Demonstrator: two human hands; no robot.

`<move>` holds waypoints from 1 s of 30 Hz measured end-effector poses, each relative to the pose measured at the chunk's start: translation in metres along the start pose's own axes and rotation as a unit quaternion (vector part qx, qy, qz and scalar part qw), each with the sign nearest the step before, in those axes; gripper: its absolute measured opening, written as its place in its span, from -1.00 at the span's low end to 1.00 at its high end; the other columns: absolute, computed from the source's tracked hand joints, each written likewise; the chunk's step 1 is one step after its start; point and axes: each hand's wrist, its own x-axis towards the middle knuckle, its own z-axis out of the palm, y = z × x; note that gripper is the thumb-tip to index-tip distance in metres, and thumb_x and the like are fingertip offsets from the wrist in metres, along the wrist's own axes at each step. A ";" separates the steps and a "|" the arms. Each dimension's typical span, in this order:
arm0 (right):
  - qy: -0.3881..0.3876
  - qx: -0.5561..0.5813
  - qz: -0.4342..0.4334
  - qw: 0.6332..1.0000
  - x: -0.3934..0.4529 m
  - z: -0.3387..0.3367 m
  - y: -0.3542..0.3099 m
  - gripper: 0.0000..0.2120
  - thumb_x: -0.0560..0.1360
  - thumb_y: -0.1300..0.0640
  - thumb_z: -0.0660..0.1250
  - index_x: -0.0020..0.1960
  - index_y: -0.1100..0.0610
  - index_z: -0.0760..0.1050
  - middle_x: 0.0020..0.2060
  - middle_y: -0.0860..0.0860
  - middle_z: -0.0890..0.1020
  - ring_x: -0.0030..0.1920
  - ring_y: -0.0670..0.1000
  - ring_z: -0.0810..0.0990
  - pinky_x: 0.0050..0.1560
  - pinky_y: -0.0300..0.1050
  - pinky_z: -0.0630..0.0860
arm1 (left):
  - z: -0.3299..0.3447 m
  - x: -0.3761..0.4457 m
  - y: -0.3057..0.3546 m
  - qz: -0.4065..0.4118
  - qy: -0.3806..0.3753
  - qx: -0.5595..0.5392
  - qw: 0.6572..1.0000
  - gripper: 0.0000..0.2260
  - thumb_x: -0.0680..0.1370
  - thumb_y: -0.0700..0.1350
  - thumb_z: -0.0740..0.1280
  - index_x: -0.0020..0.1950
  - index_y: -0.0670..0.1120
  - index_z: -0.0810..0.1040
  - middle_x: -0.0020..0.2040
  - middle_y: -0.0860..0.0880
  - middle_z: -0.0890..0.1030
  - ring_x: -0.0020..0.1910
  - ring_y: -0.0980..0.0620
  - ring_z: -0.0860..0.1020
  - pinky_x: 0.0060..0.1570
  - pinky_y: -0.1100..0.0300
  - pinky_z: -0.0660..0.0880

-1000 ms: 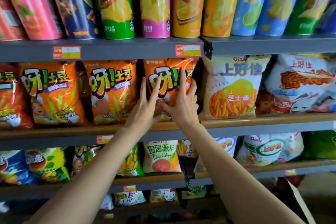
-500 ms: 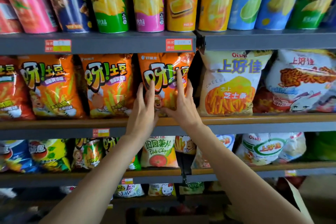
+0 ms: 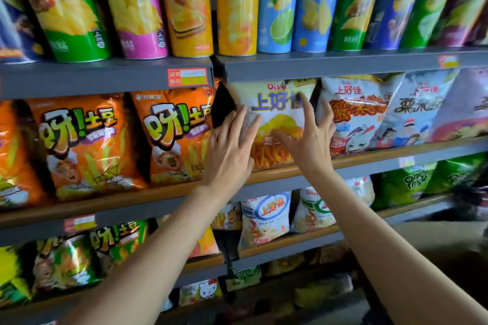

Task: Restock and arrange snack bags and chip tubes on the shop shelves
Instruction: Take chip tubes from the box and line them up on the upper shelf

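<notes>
A white and yellow cheese-stick bag (image 3: 274,103) stands upright on the middle shelf (image 3: 396,153), just right of the shelf divider. My left hand (image 3: 229,150) lies with straight, spread fingers over the bag's left edge. My right hand (image 3: 310,140) is spread in front of its right half, fingers straight and pointing up; whether they touch the bag is unclear. Neither hand grips anything. Orange potato-stick bags (image 3: 174,134) stand to the left of the divider.
Chip tubes (image 3: 237,5) in several colours line the top shelf. More white snack bags (image 3: 353,111) stand right of the cheese bag. Green bags (image 3: 406,182) and shrimp-chip bags (image 3: 264,219) fill the lower shelves. Red price tags (image 3: 187,76) sit on shelf edges.
Both hands have left the orange potato-stick bag and moved right, past the divider, to the white cheese-stick bag. The view has shifted right and closer.
</notes>
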 end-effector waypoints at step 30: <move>0.024 0.019 -0.160 0.987 0.057 -0.090 0.154 -0.46 0.48 0.03 0.24 0.38 0.26 0.28 0.41 0.26 0.25 0.36 0.29 0.26 0.33 0.16 0.27 | 0.063 0.088 0.163 -0.031 -0.012 0.066 0.997 -0.23 0.36 -0.18 0.42 0.49 -0.05 0.13 0.48 -0.20 0.13 0.38 -0.26 0.26 0.31 -0.09 0.32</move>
